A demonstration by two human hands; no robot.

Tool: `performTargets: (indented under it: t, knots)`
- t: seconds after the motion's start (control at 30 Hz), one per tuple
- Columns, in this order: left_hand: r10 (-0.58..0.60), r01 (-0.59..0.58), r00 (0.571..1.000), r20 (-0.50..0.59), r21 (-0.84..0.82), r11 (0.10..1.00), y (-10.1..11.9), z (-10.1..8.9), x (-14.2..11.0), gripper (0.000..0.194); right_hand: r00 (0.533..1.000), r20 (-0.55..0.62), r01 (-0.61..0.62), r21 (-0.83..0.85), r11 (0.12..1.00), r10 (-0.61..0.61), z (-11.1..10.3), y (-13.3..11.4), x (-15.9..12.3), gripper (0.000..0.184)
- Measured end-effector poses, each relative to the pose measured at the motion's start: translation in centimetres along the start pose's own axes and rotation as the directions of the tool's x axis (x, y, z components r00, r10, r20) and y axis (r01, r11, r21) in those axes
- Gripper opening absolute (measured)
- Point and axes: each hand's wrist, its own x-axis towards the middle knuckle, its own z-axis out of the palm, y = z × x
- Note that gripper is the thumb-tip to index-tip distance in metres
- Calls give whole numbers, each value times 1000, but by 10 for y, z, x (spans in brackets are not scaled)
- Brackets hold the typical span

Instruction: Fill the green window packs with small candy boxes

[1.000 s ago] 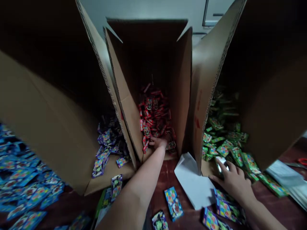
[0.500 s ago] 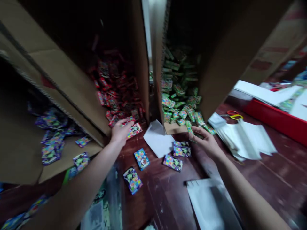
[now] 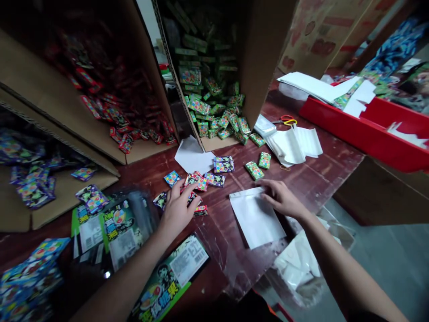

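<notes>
My left hand [image 3: 178, 206], fingers spread, lies over red candy packets [image 3: 197, 181] in the middle of the table; its fingertips touch or nearly touch them. Around it are a small blue packet [image 3: 172, 178] and purple packets [image 3: 224, 164]. My right hand [image 3: 284, 199] is at the upper right edge of a flat white pouch [image 3: 256, 219], thumb and fingers apart, with nothing visible between them. Two small green boxes [image 3: 254, 170] lie just beyond that hand. A white sheet of paper [image 3: 192, 154] sits behind the packets.
Open cartons hold red packets [image 3: 125, 142], green boxes [image 3: 201, 106] and purple packets [image 3: 35, 188]. Printed green-black bags [image 3: 174, 279] lie at the near left. Scissors [image 3: 288, 120], white pouches [image 3: 291, 145] and a red tray [image 3: 362, 129] are at right. A plastic-lined container [image 3: 301, 268] stands below the table edge.
My left hand has come back from the red carton, and red packets now lie among the others. My right hand has left the green carton; two green boxes now lie on the table. The view has shifted right.
</notes>
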Motion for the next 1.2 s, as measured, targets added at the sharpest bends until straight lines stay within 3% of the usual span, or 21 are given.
performTargets:
  t: [0.07,0.17,0.23,0.37,0.47,0.53,0.6,0.67,0.7,0.77,0.83,0.9,0.97,1.1,1.2]
  knots:
    - [43,-42,999,-7,100,994,2,-3,-3,39,998,50,31,-46,998,-29,-4,-4,-10,48]
    - [55,-54,998,-1,167,985,10,-7,-6,38,1000,7,22,-139,990,-21,-13,2,2,53]
    - [32,-21,998,-49,204,979,19,-13,-9,42,1000,7,30,-199,980,-29,-19,11,26,60]
    - [50,-7,987,-151,267,964,36,-28,-15,48,978,190,133,-248,960,-86,-20,24,90,84]
    - [144,-137,990,-6,266,954,40,-36,-23,42,948,299,182,-240,954,-106,-19,14,121,82]
    - [174,-188,982,77,254,949,39,-37,-28,45,946,298,202,-238,950,-126,-21,-6,122,80]
    - [181,-197,980,84,260,945,36,-34,-31,45,953,249,222,-173,960,-175,-23,-37,104,87]
    - [192,-204,979,69,281,938,32,-27,-31,34,941,209,236,155,959,-266,-17,-74,66,89]
    - [200,-211,978,65,291,933,31,-24,-30,30,940,191,203,354,913,-283,-9,-94,41,85]
    - [195,-201,980,48,309,930,30,-20,-27,29,936,216,100,592,800,-277,17,-127,-12,69]
    - [131,-118,991,-24,306,945,33,-20,-25,32,957,239,-36,662,749,-165,49,-146,-60,65]
    - [37,-8,994,-106,259,966,40,-23,-25,35,975,210,-86,642,762,-67,76,-146,-91,64]
    - [-15,31,995,-101,165,986,49,-26,-26,37,991,131,-47,558,829,-32,85,-129,-102,67]
    - [-72,81,982,176,-46,996,71,-14,-32,43,998,25,37,347,937,-49,59,-86,-90,71]
    - [-125,153,949,288,-76,985,83,0,-39,38,986,103,98,265,959,-129,36,-77,-80,70]
